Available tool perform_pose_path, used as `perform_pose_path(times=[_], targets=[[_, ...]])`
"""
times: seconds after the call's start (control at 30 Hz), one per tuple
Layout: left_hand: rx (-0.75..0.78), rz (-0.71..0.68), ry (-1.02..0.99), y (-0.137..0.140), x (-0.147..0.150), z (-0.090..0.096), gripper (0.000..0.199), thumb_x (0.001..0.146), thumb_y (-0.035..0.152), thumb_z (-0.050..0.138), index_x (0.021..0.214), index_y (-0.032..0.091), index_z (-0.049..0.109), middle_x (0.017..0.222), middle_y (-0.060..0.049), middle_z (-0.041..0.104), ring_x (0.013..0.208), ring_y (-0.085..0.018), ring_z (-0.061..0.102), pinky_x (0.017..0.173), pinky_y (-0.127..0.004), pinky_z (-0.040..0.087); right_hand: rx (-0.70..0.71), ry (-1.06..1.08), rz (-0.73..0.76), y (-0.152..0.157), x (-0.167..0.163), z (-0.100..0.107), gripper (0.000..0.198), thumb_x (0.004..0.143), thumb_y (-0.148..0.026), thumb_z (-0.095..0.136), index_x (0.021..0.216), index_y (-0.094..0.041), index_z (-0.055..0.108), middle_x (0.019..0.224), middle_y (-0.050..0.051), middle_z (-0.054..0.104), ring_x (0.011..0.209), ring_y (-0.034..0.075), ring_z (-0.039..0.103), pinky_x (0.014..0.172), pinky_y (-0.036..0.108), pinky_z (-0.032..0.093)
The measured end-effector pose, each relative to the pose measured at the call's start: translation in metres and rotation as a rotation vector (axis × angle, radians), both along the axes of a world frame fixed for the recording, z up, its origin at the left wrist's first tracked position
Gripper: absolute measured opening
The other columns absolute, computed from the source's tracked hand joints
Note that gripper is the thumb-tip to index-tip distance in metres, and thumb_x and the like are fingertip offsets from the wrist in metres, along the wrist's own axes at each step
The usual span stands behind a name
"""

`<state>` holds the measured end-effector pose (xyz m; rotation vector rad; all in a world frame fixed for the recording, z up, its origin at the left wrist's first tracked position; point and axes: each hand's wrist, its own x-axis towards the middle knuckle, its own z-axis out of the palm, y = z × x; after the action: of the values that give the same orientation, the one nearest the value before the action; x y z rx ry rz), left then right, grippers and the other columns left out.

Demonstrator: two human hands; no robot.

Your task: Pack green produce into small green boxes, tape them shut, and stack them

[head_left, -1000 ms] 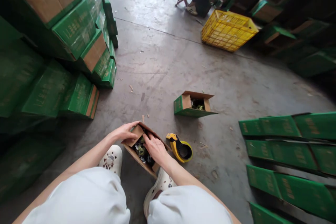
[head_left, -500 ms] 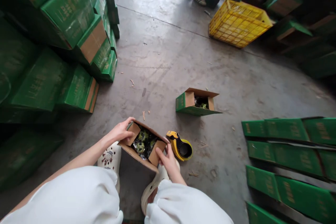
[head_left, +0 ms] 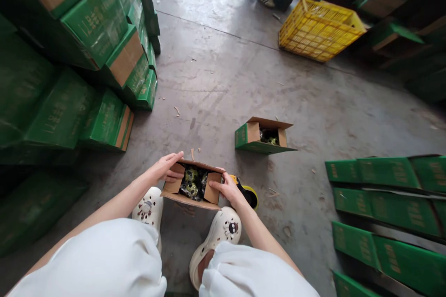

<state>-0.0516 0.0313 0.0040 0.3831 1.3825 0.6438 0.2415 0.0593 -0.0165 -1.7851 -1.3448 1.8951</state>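
Observation:
A small cardboard box point(head_left: 191, 202) sits in front of my feet with its top flaps raised. Inside lie several green round items point(head_left: 190, 189) in clear and dark plastic wrap; their kind is hard to make out. My left hand point(head_left: 167, 168) holds the box's left end, its fingers straddling the far flap and the short end flap. At the other end, my right hand point(head_left: 230, 190) grips the corner, thumb on the short flap. Partly behind that hand lies a yellow and black tape dispenser point(head_left: 250, 195) on the floor.
Another open green box point(head_left: 258, 141) with similar wrapped items stands farther ahead. Stacked green boxes point(head_left: 94, 23) rise on the left, and rows of green cartons point(head_left: 383, 174) stand on the right. A yellow crate point(head_left: 318, 32) is near a seated person's shoe point(head_left: 266, 0).
The box has turned level and shifted slightly right. My left fingers have stretched along the far flap. My right hand has moved up, now covering part of the tape dispenser.

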Motion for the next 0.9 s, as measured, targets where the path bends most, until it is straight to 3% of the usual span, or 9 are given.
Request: perform_pose_path(times=[0.13,0.27,0.43,0.53,0.6,0.67,0.73,0.8,0.9], targets=[[-0.071,-0.019,0.088,0.009,0.007,0.000,0.069,0.069,0.073,0.084,0.114,0.026,0.063,0.106,-0.005,0.078,0.092,-0.028,0.080,0.068,-0.029,0.059,0.044,0.032,0.003,-0.001,0.001,0.004,0.067,0.072,-0.042,0.076,0.135,-0.027,0.056,0.103,-0.003,0.068,0.049,0.005,0.040,0.043,0.020,0.029],[0.031,-0.074,0.018,-0.004,0.005,-0.010,0.084,0.066,0.059,0.091,0.136,0.026,0.058,0.108,-0.007,0.079,0.093,-0.025,0.079,0.077,-0.030,0.060,0.066,0.045,0.033,-0.004,0.002,0.002,0.067,0.073,-0.043,0.075,0.136,-0.027,0.056,0.097,-0.004,0.065,0.050,0.006,0.042,0.043,0.019,0.031],[0.173,-0.289,0.286,-0.016,-0.002,-0.025,0.085,0.070,0.051,0.087,0.145,0.025,0.056,0.092,-0.002,0.075,0.064,-0.017,0.070,0.059,-0.024,0.053,0.111,0.068,0.110,-0.003,0.014,-0.004,0.080,0.076,-0.041,0.071,0.151,-0.027,0.047,0.106,-0.001,0.068,0.046,0.005,0.040,0.045,0.021,0.039],[0.216,-0.395,0.392,-0.010,-0.009,-0.028,0.077,0.072,0.051,0.084,0.141,0.025,0.061,0.090,0.000,0.072,0.060,-0.015,0.065,0.056,-0.023,0.050,0.251,-0.020,0.252,0.000,0.029,0.004,0.076,0.085,-0.036,0.059,0.160,-0.027,0.044,0.125,0.007,0.071,0.064,0.013,0.061,0.064,0.029,0.055],[0.242,-0.440,0.419,-0.005,-0.013,-0.028,0.074,0.070,0.051,0.085,0.136,0.025,0.065,0.090,0.000,0.072,0.065,-0.016,0.065,0.056,-0.023,0.049,0.473,-0.197,0.354,-0.002,0.035,0.013,0.063,0.094,-0.036,0.050,0.156,-0.024,0.053,0.135,0.012,0.070,0.094,0.022,0.071,0.090,0.040,0.059],[0.250,-0.464,0.414,-0.001,-0.017,-0.029,0.074,0.068,0.052,0.085,0.134,0.024,0.067,0.091,-0.001,0.072,0.071,-0.018,0.066,0.058,-0.023,0.049,0.701,-0.349,0.508,-0.009,0.030,0.019,0.064,0.099,-0.048,0.050,0.157,-0.020,0.052,0.151,0.017,0.061,0.132,0.032,0.060,0.113,0.051,0.048],[0.249,-0.468,0.393,0.002,-0.019,-0.029,0.076,0.066,0.053,0.086,0.134,0.023,0.067,0.093,-0.002,0.072,0.076,-0.020,0.066,0.060,-0.024,0.049,0.846,-0.417,0.729,-0.022,0.016,0.020,0.093,0.093,-0.067,0.061,0.166,-0.015,0.037,0.168,0.021,0.040,0.156,0.040,0.034,0.124,0.061,0.032],[0.248,-0.458,0.368,0.003,-0.018,-0.029,0.079,0.066,0.054,0.086,0.135,0.022,0.066,0.096,-0.003,0.073,0.079,-0.021,0.067,0.062,-0.025,0.050,0.914,-0.478,0.904,-0.035,-0.002,0.017,0.117,0.084,-0.076,0.070,0.170,-0.011,0.024,0.174,0.024,0.024,0.162,0.045,0.016,0.128,0.067,0.022],[0.241,-0.449,0.342,0.002,-0.016,-0.029,0.082,0.067,0.056,0.085,0.139,0.022,0.064,0.100,-0.004,0.074,0.083,-0.022,0.068,0.065,-0.026,0.052,0.958,-0.567,0.968,-0.044,-0.021,0.014,0.105,0.089,-0.065,0.073,0.169,-0.010,0.030,0.174,0.023,0.025,0.162,0.045,0.018,0.130,0.062,0.022]])
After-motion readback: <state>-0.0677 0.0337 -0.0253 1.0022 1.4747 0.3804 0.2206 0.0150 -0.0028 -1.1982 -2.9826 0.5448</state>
